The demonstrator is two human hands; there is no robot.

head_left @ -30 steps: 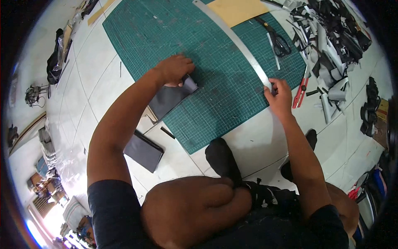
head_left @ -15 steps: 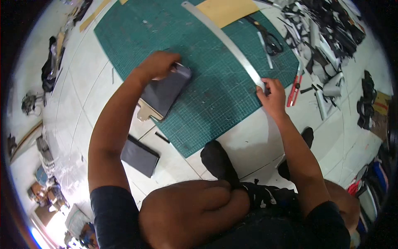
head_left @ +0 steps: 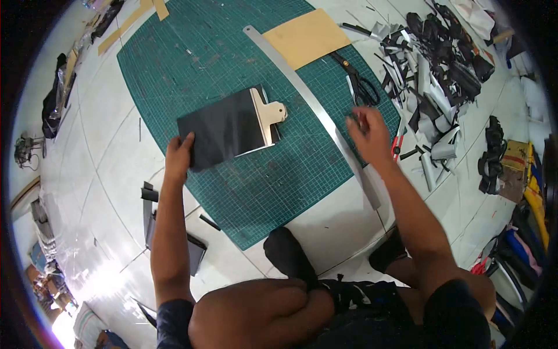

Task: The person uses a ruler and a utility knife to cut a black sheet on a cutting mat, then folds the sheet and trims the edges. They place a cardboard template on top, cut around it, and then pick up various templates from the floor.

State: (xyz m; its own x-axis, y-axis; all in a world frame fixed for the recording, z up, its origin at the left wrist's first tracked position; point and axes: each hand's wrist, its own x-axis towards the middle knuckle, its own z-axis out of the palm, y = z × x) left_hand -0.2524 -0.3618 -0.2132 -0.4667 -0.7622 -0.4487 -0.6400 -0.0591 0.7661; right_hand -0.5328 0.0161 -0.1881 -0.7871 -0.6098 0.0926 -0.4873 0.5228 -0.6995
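Observation:
My left hand (head_left: 179, 152) grips the left end of a black sheet stack (head_left: 224, 129). A metal clip (head_left: 268, 119) clamps the stack's right end, over the green cutting mat (head_left: 261, 186). My right hand (head_left: 367, 131) is raised off the steel ruler (head_left: 314, 104), just right of it, with thumb and fingers apart and nothing between them. The ruler lies diagonally across the mat, its lower end past the mat's edge. Scissors (head_left: 363, 87) with black handles lie above my right hand, and a red cutter (head_left: 397, 145) is right of it, partly hidden.
A tan sheet (head_left: 308, 39) lies at the mat's top, partly under the ruler. Dark and grey scraps (head_left: 436, 75) are heaped at the right. Another dark flat piece (head_left: 196, 253) rests on the floor beside my left forearm. My foot (head_left: 286, 250) is by the mat's near edge.
The clipped stack has turned, its clip now pointing right, and my left hand has moved down to its left end. My right hand has let go of the ruler, whose near end lies lower.

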